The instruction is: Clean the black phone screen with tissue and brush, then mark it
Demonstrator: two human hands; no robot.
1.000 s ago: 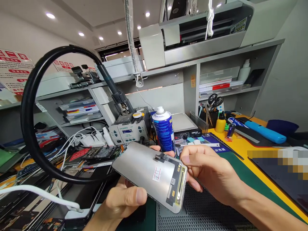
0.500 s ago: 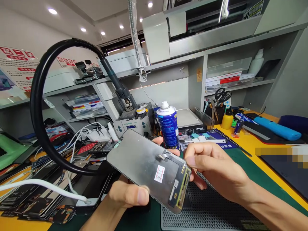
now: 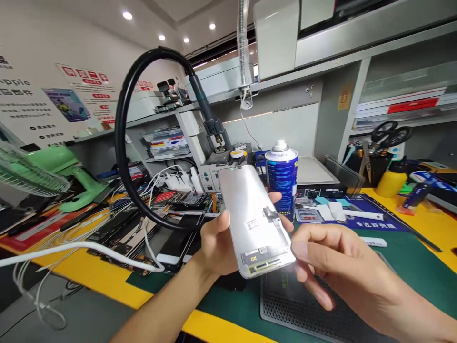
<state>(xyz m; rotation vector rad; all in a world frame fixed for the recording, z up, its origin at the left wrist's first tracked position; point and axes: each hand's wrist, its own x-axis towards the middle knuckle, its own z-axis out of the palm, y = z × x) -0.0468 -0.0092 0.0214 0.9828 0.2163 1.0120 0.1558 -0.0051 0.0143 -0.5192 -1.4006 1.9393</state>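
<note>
A phone screen (image 3: 250,205) is held up above the bench, its silvery back toward me. The back bears a small paper label, a flex cable on its right side and a connector strip along the lower edge. My left hand (image 3: 216,243) grips it from the left and behind, fingertips showing past the far side. Thumb and index finger of my right hand (image 3: 342,262) pinch its lower right corner, while the other fingers hang loosely curled. Below lies a grey perforated mat (image 3: 300,309) on the green work mat (image 3: 417,267).
Behind the screen stand a blue spray can (image 3: 282,176) and a hot-air station (image 3: 210,176), with its black hose (image 3: 121,143) looping left. A white cable (image 3: 89,245) crosses the left side near phone parts. A green fan (image 3: 53,162) is far left; scissors (image 3: 391,133) stand right.
My view has swung left, bringing the fan into sight. The screen has turned more upright and its back now reflects bright light. Both hands still hold it.
</note>
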